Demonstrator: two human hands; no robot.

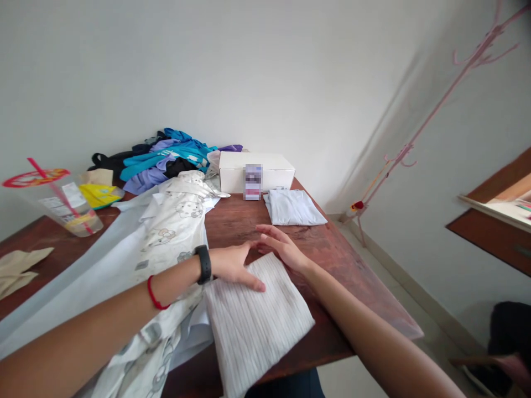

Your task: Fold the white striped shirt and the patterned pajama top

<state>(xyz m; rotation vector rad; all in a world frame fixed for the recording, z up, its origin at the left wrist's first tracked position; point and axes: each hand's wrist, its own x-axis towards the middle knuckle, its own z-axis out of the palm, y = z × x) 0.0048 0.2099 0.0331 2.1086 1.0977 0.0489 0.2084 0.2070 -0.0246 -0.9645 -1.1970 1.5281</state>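
Observation:
A folded white striped cloth (pixel 259 326) lies at the front edge of the brown wooden table (pixel 232 221), its near corner sticking out past the edge. My left hand (pixel 234 264) rests on its far left part, thumb stretched over the top and fingers reaching beyond the far edge. Opposite it, my right hand (pixel 286 249) is at the far right corner, fingers extended and pointing left, meeting the left fingertips. The undersides of both hands are hidden. Left of the cloth stretches a white garment with grey cartoon prints (pixel 170 226).
At the back stand a white box (pixel 274 168) and a small blurred packet (pixel 253 182), with a folded pale cloth (pixel 294 207) beside them. A clothes heap (pixel 166 155) and plastic cup (pixel 74 207) are on the left. A pink coat rack (pixel 440 105) leans right.

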